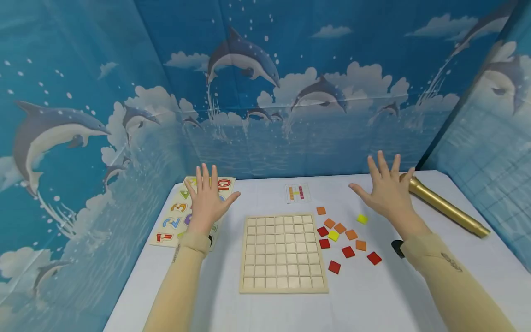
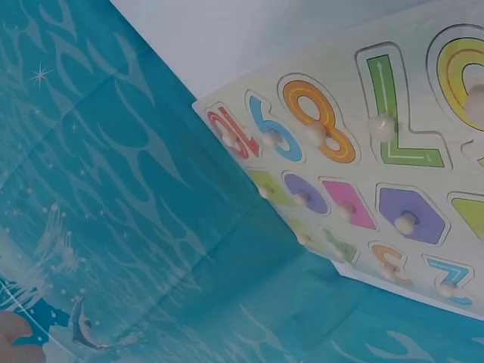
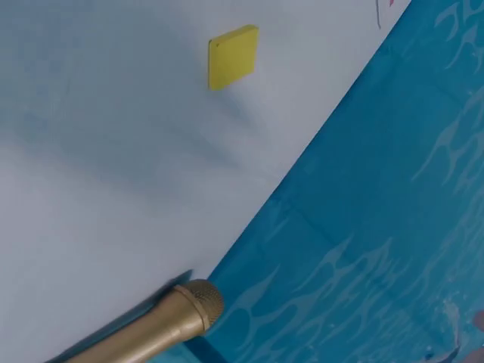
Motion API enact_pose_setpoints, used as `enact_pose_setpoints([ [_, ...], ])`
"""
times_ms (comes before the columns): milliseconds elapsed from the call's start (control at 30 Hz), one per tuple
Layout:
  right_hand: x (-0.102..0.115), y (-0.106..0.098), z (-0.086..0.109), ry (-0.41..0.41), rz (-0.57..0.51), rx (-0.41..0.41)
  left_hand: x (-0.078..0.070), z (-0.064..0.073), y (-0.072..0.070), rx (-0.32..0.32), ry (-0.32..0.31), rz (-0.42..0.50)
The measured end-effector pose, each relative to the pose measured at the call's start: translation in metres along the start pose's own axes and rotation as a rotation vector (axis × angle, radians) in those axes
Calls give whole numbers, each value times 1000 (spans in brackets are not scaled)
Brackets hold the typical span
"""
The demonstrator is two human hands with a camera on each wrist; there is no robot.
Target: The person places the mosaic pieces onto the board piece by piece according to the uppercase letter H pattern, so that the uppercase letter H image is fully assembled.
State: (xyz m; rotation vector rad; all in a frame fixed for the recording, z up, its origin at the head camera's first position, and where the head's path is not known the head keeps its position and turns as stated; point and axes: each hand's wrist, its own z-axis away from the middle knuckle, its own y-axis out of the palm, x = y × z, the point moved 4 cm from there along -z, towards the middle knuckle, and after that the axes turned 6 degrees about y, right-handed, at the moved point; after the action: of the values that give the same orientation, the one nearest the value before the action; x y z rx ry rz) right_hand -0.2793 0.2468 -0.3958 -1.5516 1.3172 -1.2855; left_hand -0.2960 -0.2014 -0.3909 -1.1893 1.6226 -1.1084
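Note:
My left hand (image 1: 206, 203) is held up with fingers spread, overlapping the wooden number-and-shape puzzle board (image 1: 176, 243) in the head view. On the right, my right hand (image 1: 386, 191) is likewise raised and spread, with nothing in it. Between the arms lies a wooden grid board (image 1: 284, 288) with square cells. Beside it are scattered several red tiles (image 1: 348, 251), several orange tiles (image 1: 351, 234) and two yellow tiles, one (image 1: 362, 218) nearest the right hand. The wrist views catch only bits of fingers at their edges.
A gold microphone (image 1: 448, 207) lies at the right, its head partly behind the right hand. Behind the grid board rests a small card (image 1: 297, 193) with a coloured pattern. Dolphin-printed curtains (image 1: 249, 152) enclose the white table (image 1: 286, 313) at the back and sides.

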Motion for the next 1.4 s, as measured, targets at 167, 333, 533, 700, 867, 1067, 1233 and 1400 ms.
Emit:
enact_pose_setpoints([
  [167, 9, -1, 10, -67, -12, -54, 0, 9, 6, -24, 28, 9],
  [333, 16, 5, 25, -116, -16, -91, -4, 20, 11, -12, 45, 11],
  [533, 21, 16, 48, -162, -57, -85, -11, 38, 14, 25, 79, 58],
  [700, 25, 22, 64, -184, -93, -51, -15, 57, 16, 16, 126, 103],
  [867, 28, 27, 77, -184, -130, 25, -16, 75, 22, 31, 172, 146],
  [1067, 24, 33, 90, -161, -172, 102, -19, 96, 32, 83, 229, 220],
  [1233, 20, 36, 96, -133, -216, 136, -19, 106, 44, 111, 251, 260],
  [1400, 18, 45, 100, -98, -222, 179, -18, 115, 57, 117, 266, 284],
])
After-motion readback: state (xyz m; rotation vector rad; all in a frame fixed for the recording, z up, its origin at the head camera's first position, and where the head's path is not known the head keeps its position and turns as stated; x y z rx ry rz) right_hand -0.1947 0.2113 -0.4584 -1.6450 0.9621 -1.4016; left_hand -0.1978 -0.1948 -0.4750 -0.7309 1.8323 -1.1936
